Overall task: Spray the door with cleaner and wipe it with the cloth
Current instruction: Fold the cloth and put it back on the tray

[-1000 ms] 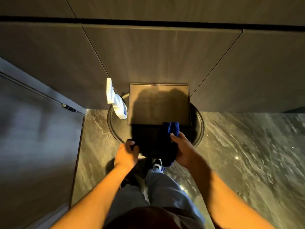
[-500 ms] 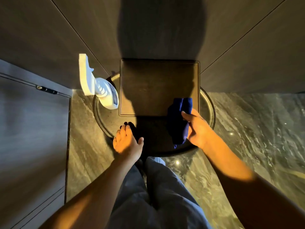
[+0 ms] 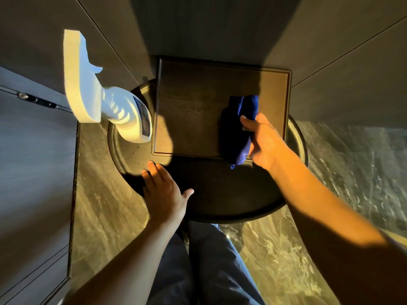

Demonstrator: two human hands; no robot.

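Observation:
A white spray bottle point(image 3: 103, 100) stands on the left side of a round dark table point(image 3: 220, 205), its trigger head pointing away from me. My right hand point(image 3: 264, 142) grips a folded dark blue cloth point(image 3: 236, 128) over the right part of a square brown tray point(image 3: 198, 106). My left hand point(image 3: 164, 192) is flat with its fingers spread, empty, at the table's near left edge, a little below the bottle. The grey door point(image 3: 33, 172) fills the left side, its latch point(image 3: 36, 100) showing on the edge.
Grey wood wall panels point(image 3: 330, 51) rise behind the table. The floor point(image 3: 330, 194) is polished dark marble. My legs point(image 3: 209, 260) in blue trousers stand right against the table's near edge.
My left hand let go of the cloth and opened near the table's left edge. My right hand carried the cloth up over the tray. My head came closer to the table.

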